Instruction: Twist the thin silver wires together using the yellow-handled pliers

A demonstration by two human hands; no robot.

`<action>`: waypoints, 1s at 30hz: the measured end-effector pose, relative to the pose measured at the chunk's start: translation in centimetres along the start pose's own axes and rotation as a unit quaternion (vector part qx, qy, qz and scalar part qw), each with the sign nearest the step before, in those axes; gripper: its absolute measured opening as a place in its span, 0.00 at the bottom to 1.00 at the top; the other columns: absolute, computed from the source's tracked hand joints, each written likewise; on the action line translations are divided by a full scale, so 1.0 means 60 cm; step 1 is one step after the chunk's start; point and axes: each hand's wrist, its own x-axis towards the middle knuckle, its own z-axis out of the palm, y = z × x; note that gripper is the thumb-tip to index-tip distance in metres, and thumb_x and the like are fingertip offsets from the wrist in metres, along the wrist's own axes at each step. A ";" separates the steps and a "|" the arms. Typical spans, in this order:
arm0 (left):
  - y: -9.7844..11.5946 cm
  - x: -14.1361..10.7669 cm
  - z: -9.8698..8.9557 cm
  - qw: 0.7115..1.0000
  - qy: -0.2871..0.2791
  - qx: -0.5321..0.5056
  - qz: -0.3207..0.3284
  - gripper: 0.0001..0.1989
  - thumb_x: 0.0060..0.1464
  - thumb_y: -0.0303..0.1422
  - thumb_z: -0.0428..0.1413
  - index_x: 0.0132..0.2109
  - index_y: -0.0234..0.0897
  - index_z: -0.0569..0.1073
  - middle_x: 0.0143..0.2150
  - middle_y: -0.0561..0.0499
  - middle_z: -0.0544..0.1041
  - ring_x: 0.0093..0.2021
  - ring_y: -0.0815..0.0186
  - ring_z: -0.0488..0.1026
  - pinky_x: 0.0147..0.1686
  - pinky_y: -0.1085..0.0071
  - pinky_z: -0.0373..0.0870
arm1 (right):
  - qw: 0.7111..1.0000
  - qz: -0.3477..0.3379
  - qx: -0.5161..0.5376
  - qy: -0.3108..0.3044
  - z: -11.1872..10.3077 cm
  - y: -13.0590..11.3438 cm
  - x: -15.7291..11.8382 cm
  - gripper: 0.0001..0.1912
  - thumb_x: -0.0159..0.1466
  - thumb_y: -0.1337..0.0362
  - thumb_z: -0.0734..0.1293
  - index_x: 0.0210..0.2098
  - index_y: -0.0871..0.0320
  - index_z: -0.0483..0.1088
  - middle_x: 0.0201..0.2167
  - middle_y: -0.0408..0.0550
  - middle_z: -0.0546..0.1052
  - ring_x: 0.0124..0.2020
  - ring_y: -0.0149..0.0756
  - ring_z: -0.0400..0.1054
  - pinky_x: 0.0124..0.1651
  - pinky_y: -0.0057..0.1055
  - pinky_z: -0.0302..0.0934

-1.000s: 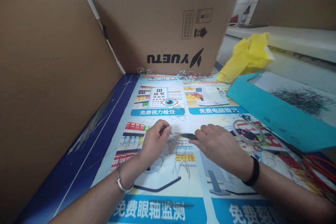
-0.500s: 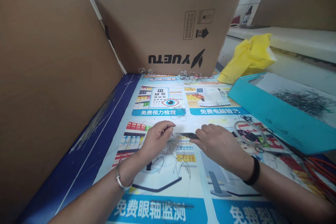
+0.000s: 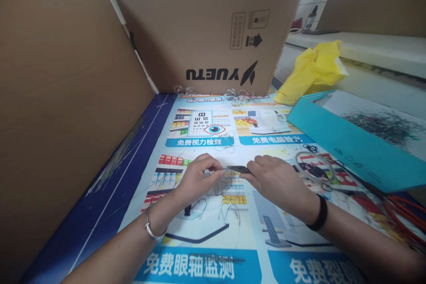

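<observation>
Here, right hand closed, wrapped around pliers

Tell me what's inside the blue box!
Inside the blue box there's a messy pile of thin, wiry strands. The strands cover whatever is under them, and the near wall hides the part low behind it.

Light on your workspace soft, cool, rather dim; exact source you cannot tell. Left cardboard panel lies in brown shade, darkest at lower corner; back cardboard panel darkens toward fold. Small glints on your silver bracelet. Your right hand fairly clear; thin wires soft, hard for you to separate. Wide lens stretches outer edges.
</observation>
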 end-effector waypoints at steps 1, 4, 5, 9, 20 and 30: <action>-0.001 0.000 0.001 1.000 0.000 0.000 0.001 0.04 0.51 0.28 0.55 0.29 0.36 0.71 0.29 0.52 0.71 0.34 0.67 0.67 0.35 0.71 0.63 | 1.000 0.002 0.000 -0.002 0.000 0.000 0.000 0.17 0.65 0.53 0.56 0.28 0.57 0.66 0.25 0.47 0.70 0.29 0.37 0.62 0.30 0.32 0.44; -0.006 -0.001 0.003 1.000 -0.001 0.003 0.002 0.05 0.53 0.29 0.54 0.29 0.36 0.71 0.28 0.52 0.70 0.33 0.67 0.67 0.35 0.71 0.62 | 1.000 0.010 0.005 -0.012 0.001 0.000 0.001 0.17 0.64 0.53 0.56 0.29 0.57 0.66 0.26 0.47 0.70 0.30 0.37 0.62 0.30 0.32 0.45; -0.007 -0.001 0.003 1.000 -0.002 0.002 0.000 0.05 0.53 0.28 0.53 0.29 0.36 0.71 0.28 0.52 0.70 0.33 0.68 0.66 0.35 0.71 0.62 | 1.000 0.013 0.010 -0.017 0.001 0.000 0.002 0.17 0.64 0.53 0.56 0.29 0.57 0.66 0.26 0.47 0.70 0.30 0.37 0.63 0.31 0.32 0.46; -0.010 0.000 0.003 0.999 0.012 -0.015 -0.027 0.05 0.53 0.28 0.53 0.29 0.36 0.70 0.28 0.53 0.68 0.31 0.69 0.66 0.33 0.73 0.62 | 0.998 0.022 0.040 -0.053 -0.001 0.001 0.002 0.16 0.64 0.53 0.57 0.30 0.57 0.67 0.27 0.47 0.71 0.31 0.37 0.65 0.31 0.31 0.48; -0.013 -0.001 0.007 0.998 0.027 -0.041 -0.046 0.05 0.53 0.29 0.52 0.29 0.36 0.69 0.29 0.53 0.68 0.31 0.69 0.66 0.33 0.72 0.62 | 0.991 0.017 0.071 -0.108 -0.003 -0.002 -0.002 0.17 0.64 0.53 0.56 0.29 0.57 0.68 0.27 0.46 0.73 0.30 0.35 0.66 0.29 0.29 0.49; -0.008 -0.001 0.007 0.997 0.024 -0.047 -0.052 0.05 0.53 0.29 0.52 0.29 0.36 0.69 0.29 0.53 0.68 0.32 0.68 0.66 0.34 0.72 0.62 | 0.989 0.016 0.070 -0.132 -0.004 -0.001 -0.001 0.18 0.64 0.52 0.55 0.29 0.56 0.67 0.28 0.46 0.74 0.30 0.36 0.68 0.27 0.29 0.48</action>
